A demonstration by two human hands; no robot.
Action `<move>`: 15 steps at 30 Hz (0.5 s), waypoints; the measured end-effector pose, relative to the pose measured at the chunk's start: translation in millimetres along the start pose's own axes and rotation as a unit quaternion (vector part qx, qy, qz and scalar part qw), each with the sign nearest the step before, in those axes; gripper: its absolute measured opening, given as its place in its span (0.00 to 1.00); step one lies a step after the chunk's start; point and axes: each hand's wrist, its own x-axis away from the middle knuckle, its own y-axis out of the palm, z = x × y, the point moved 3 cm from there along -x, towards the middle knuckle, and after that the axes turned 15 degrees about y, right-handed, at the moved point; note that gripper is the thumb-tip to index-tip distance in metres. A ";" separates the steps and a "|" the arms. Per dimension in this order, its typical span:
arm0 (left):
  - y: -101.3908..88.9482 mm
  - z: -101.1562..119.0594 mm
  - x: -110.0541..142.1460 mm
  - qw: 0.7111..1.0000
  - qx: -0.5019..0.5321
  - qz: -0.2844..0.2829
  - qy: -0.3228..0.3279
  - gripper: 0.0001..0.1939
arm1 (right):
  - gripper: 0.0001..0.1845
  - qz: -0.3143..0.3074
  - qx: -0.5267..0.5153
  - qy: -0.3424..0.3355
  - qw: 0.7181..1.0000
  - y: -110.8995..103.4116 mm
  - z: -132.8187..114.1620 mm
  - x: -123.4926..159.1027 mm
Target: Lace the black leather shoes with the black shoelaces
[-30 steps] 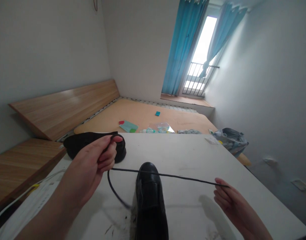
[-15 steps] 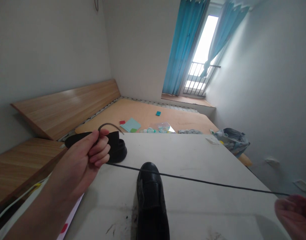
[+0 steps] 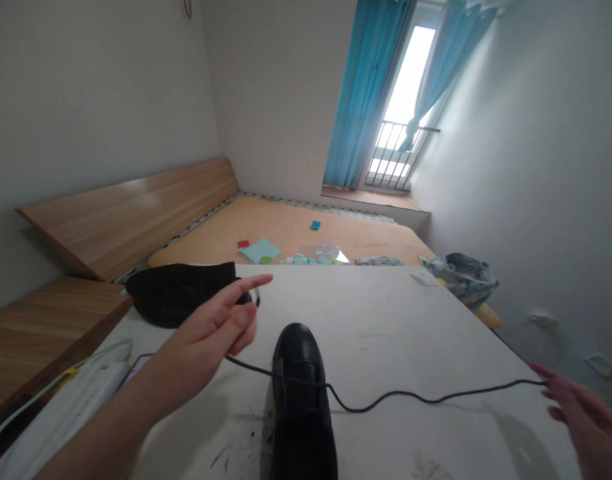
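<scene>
Left hand (image 3: pixel 221 330), index finger extended and others curled around a black cord (image 3: pixel 401 393), sat beside the black shoe (image 3: pixel 299 427), over which that cord drooped toward the right hand (image 3: pixel 581 410), pinching narrowly, its slack possibly inviting snags or slipping.

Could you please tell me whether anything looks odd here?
Dark smudges mar the white tabletop beside the upright glossy black shoe; one blue curtain is bunched aside, while the other hangs straight.
</scene>
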 end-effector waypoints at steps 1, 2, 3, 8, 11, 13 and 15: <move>6.0 -2.8 0.9 0.996 -0.071 -0.042 0.025 0.21 | 0.17 0.007 0.035 -0.010 0.999 13.5 -7.2 10.0; 12.6 -4.9 1.6 0.984 -0.145 -0.084 0.054 0.22 | 0.21 -0.027 0.031 -0.015 0.999 29.0 -14.3 20.2; 19.9 -7.2 2.4 0.964 -0.217 -0.134 0.078 0.20 | 0.24 -0.068 0.010 -0.006 0.998 44.5 -20.6 30.9; 53.2 -24.1 13.4 0.850 -0.416 -0.313 0.079 0.17 | 0.29 -0.316 0.115 0.013 0.942 123.5 -39.9 103.5; 65.7 -36.8 24.0 0.798 -0.481 -0.358 0.062 0.11 | 0.25 -0.461 0.197 -0.044 0.864 163.9 -42.6 151.3; 70.6 -44.6 29.4 0.778 -0.493 -0.386 0.051 0.08 | 0.23 -0.514 0.252 -0.035 0.819 182.3 -40.2 170.3; 72.0 -49.8 30.5 0.767 -0.499 -0.401 0.043 0.05 | 0.20 -0.522 0.293 -0.027 0.801 192.6 -39.3 176.4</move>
